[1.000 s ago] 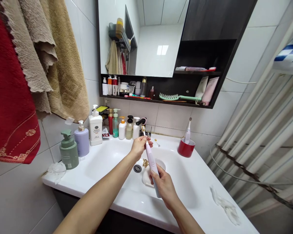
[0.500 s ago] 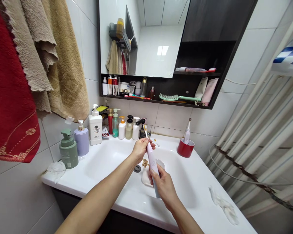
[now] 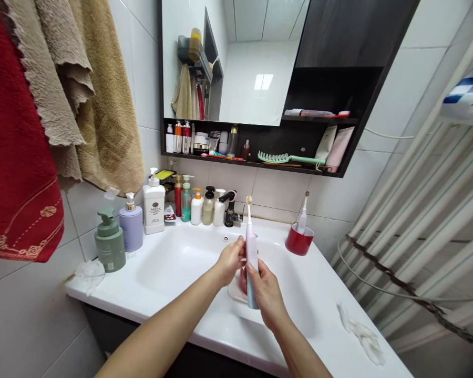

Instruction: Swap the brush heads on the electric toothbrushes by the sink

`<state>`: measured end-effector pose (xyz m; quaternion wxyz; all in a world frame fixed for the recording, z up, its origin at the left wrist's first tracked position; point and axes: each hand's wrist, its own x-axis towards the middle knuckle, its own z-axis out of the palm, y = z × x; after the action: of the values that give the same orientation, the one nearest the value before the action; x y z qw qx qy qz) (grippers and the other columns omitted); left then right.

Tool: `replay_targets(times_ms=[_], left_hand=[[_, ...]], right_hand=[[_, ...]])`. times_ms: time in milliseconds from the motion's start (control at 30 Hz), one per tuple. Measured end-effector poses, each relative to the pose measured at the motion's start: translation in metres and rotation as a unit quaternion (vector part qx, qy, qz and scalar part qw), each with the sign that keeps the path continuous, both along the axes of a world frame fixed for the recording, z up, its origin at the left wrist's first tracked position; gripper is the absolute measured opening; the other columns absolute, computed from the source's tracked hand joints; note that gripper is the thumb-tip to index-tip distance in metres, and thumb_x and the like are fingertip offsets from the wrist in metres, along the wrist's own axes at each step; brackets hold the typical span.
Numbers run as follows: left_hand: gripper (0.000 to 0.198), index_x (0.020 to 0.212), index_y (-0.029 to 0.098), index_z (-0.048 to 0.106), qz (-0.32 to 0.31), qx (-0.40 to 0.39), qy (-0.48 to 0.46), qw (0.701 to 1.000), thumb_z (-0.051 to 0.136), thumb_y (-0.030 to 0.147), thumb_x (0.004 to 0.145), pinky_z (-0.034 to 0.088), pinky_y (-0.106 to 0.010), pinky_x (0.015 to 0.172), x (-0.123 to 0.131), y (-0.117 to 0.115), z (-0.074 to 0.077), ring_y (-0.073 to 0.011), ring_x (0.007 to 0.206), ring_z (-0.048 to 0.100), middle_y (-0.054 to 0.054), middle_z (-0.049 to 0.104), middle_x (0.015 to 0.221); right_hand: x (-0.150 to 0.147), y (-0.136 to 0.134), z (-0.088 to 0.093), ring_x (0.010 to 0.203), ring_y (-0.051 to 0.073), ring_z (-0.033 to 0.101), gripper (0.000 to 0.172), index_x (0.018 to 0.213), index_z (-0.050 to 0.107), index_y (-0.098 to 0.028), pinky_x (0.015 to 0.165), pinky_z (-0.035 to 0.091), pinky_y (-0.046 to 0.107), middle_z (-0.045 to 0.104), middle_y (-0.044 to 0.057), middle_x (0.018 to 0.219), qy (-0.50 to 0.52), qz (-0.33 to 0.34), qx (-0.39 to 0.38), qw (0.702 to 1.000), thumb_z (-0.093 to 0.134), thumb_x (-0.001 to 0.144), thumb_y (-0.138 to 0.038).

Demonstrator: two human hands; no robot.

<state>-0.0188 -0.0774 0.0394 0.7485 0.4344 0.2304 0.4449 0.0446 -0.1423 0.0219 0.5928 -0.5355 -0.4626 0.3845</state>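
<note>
Over the white sink point(image 3: 169, 262), my right hand point(image 3: 268, 294) grasps a slim pink-and-blue electric toothbrush point(image 3: 252, 248); my left hand point(image 3: 230, 261), just left, I cannot tell.

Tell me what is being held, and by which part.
The right hand grips an electric toothbrush by its lower handle; the left hand is beside the handle, its hold unclear.

Right hand point(image 3: 268, 292) partly hidden
Its back part lies behind the toothbrush point(image 3: 252, 247); the left edge crops the red towel point(image 3: 19, 157); the tall white bottle point(image 3: 154, 207) bears illegible small print.
</note>
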Motion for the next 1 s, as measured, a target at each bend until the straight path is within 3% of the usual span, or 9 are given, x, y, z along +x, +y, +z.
replay_targets(times_ms=[67,167,267,333,533,767,900,1000], left_hand=[[0.037,0.07,0.011,0.049,-0.019,-0.006,0.023,1.0,0.036,0.046,0.068,0.031,-0.018,0.04,-0.001,-0.006,-0.009,-0.0063,0.04,0.042,0.0,0.049,0.052],[0.041,0.064,0.011,0.049,-0.017,-0.027,0.015,0.999,0.035,0.049,0.067,0.033,-0.02,0.043,-0.005,-0.009,-0.016,-0.0069,0.042,0.042,0.0,0.047,0.049],[0.038,0.062,0.011,0.049,-0.027,-0.054,-0.003,0.998,0.035,0.046,0.069,0.037,-0.021,0.051,-0.01,-0.012,-0.015,-0.0084,0.051,0.047,-0.002,0.049,0.056],[0.036,0.063,0.011,0.048,-0.051,-0.071,0.01,0.996,0.035,0.045,0.069,0.036,-0.021,0.05,-0.012,-0.016,-0.013,-0.0076,0.05,0.047,-0.001,0.049,0.056],[0.04,0.065,0.011,0.047,-0.163,-0.078,0.06,0.982,0.035,0.05,0.066,0.031,-0.02,0.044,-0.011,-0.031,-0.02,-0.0052,0.04,0.042,0.001,0.046,0.052],[0.04,0.072,0.014,0.044,-0.132,-0.034,0.086,0.987,0.035,0.052,0.064,0.028,-0.019,0.04,-0.011,-0.033,-0.037,-0.005,0.037,0.039,0.002,0.045,0.051],[0.042,0.076,0.014,0.045,-0.169,-0.041,0.061,0.983,0.035,0.053,0.064,0.026,-0.018,0.039,-0.009,-0.034,-0.036,-0.0039,0.036,0.037,0.003,0.043,0.049],[0.041,0.074,0.014,0.045,-0.153,-0.02,0.066,0.986,0.035,0.052,0.065,0.025,-0.018,0.038,-0.006,-0.036,-0.034,-0.0037,0.036,0.036,0.003,0.044,0.049]], right_hand=[[0.001,0.001,0.0,0.048,0.01,0.042,0.035,0.087,0.05,-0.017,0.045,0.034,0.022,0.048,-0.001,0.057,-0.017,0.018,-0.003,1.0,0.043,0.063,-0.042],[0.009,0.002,0.002,0.049,0.011,0.044,0.031,0.07,0.055,-0.015,0.047,0.035,0.023,0.051,0.0,0.055,-0.067,0.048,-0.012,0.997,0.043,0.062,-0.043],[0.023,0.01,0.01,0.053,0.012,0.046,0.032,0.057,0.055,-0.014,0.05,0.035,0.024,0.053,0.003,0.056,-0.084,-0.028,0.0,0.996,0.044,0.061,-0.044],[0.03,0.019,0.018,0.056,0.012,0.047,0.032,0.061,0.055,-0.014,0.05,0.035,0.023,0.055,0.003,0.061,-0.046,-0.069,0.008,0.997,0.046,0.06,-0.044],[0.034,0.038,0.033,0.047,0.009,0.046,0.033,0.067,0.054,-0.013,0.049,0.036,0.023,0.054,0.001,0.054,0.081,0.015,-0.007,0.997,0.051,0.055,-0.044],[0.041,0.039,0.033,0.048,0.009,0.048,0.027,0.064,0.051,-0.014,0.048,0.035,0.021,0.055,-0.001,0.05,0.155,-0.009,-0.007,0.988,0.055,0.054,-0.039],[0.043,0.037,0.035,0.05,0.009,0.051,0.024,0.063,0.051,-0.015,0.052,0.037,0.022,0.055,-0.001,0.051,0.189,0.024,-0.007,0.982,0.055,0.055,-0.037],[0.042,0.037,0.035,0.049,0.01,0.052,0.023,0.061,0.05,-0.016,0.051,0.038,0.022,0.056,-0.001,0.051,0.186,-0.002,-0.007,0.982,0.057,0.054,-0.036]])
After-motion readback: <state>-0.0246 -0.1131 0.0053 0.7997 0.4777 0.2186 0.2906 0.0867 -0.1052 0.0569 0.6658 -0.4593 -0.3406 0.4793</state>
